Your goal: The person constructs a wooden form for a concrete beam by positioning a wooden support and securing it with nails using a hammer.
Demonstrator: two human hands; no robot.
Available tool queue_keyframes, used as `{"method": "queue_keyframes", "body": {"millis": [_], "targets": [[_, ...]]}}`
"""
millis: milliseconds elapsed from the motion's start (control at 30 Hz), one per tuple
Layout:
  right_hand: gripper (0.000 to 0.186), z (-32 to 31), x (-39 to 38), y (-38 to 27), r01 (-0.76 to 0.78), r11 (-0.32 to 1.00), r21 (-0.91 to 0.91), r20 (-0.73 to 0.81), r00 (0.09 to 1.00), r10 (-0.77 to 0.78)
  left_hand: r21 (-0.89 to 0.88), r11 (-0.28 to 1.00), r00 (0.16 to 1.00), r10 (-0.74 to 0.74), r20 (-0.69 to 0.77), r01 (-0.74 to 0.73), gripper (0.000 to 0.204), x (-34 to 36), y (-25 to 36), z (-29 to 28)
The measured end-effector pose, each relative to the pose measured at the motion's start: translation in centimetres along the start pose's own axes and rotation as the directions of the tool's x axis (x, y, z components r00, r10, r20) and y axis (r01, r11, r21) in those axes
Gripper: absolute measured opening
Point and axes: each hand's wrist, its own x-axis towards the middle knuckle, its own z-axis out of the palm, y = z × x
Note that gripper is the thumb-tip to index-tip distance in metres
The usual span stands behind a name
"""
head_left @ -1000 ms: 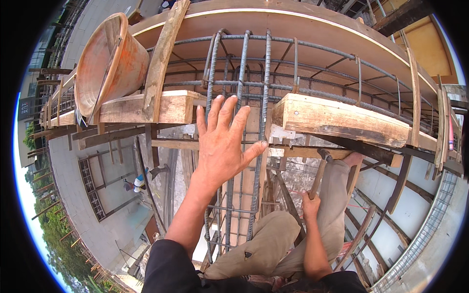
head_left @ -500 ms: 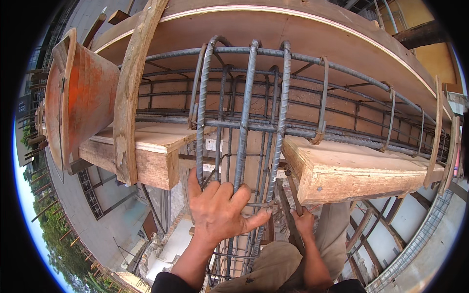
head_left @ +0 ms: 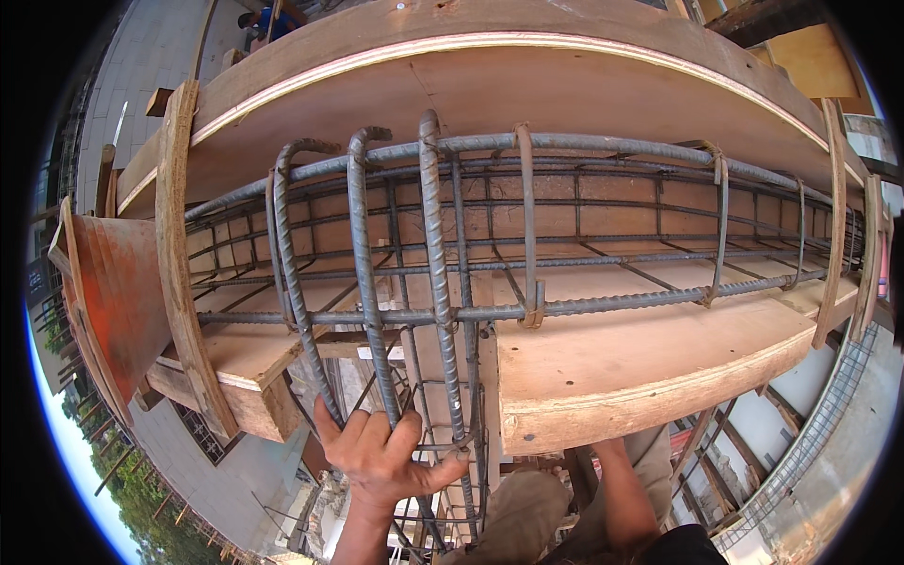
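Three upright ribbed rebars with hooked tops stand at the junction of a horizontal reinforcement cage (head_left: pixel 612 306). My left hand (head_left: pixel 377 461) is closed low around the middle upright rebar (head_left: pixel 365 235), its fingertips also against the left upright rebar (head_left: pixel 297 254). Its thumb points toward the right upright rebar (head_left: pixel 436 235), near a thin tie bar. My right hand (head_left: pixel 610 448) reaches up beneath the right timber-edged form board (head_left: pixel 650 358); its fingers are hidden behind the board's edge, so what it holds does not show. Thin stirrups (head_left: pixel 529 226) ring the cage.
A tall plywood form panel (head_left: pixel 565 89) runs behind the cage. Wooden battens (head_left: pixel 174 245) stand at both ends. An orange bucket (head_left: pixel 118 292) sits left, beside the left form board (head_left: pixel 245 363). Another person (head_left: pixel 273 21) appears at the top left. Below lie rubble and lower ground.
The view has shifted, so the cage appears lower and further left. The left hand stays on the rebar. The right hand, earlier seen gripping a dark rod, is now mostly covered by the form board.
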Motion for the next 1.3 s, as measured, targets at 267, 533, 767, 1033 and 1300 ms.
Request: {"method": "queue_keyframes", "body": {"millis": [267,533,767,1033,1300], "targets": [[0.061,1.3,0.1,-1.7,0.000,1.000,0.012,0.032,0.999,-0.001,0.031,0.999,0.999,-0.009,-0.049,0.010,0.060,0.0,0.4,-1.2],[0.044,-5.4,-0.7,-3.7,0.181,0.978,-0.102,-0.143,0.971,-0.194,-0.177,0.984,0.971,-0.065,-0.228,0.025,0.072,0.9,1.4,-1.2],[0.028,-12.0,-0.3,-6.8,0.427,0.734,-0.528,0.123,0.894,-0.432,-0.192,0.902,0.871,0.289,-0.396,-0.386,0.074,8.1,6.2,-3.0],[0.023,-15.9,4.5,-11.6,0.393,0.594,-0.701,0.101,0.880,-0.463,-0.250,0.923,0.952,0.257,-0.168,-0.293,0.071,12.1,9.2,-0.6],[0.042,-7.1,-3.1,-3.5,0.132,0.991,0.021,-0.041,0.990,-0.131,-0.205,0.907,0.918,0.319,-0.237,-0.368,0.073,12.4,8.8,-0.8]]}}
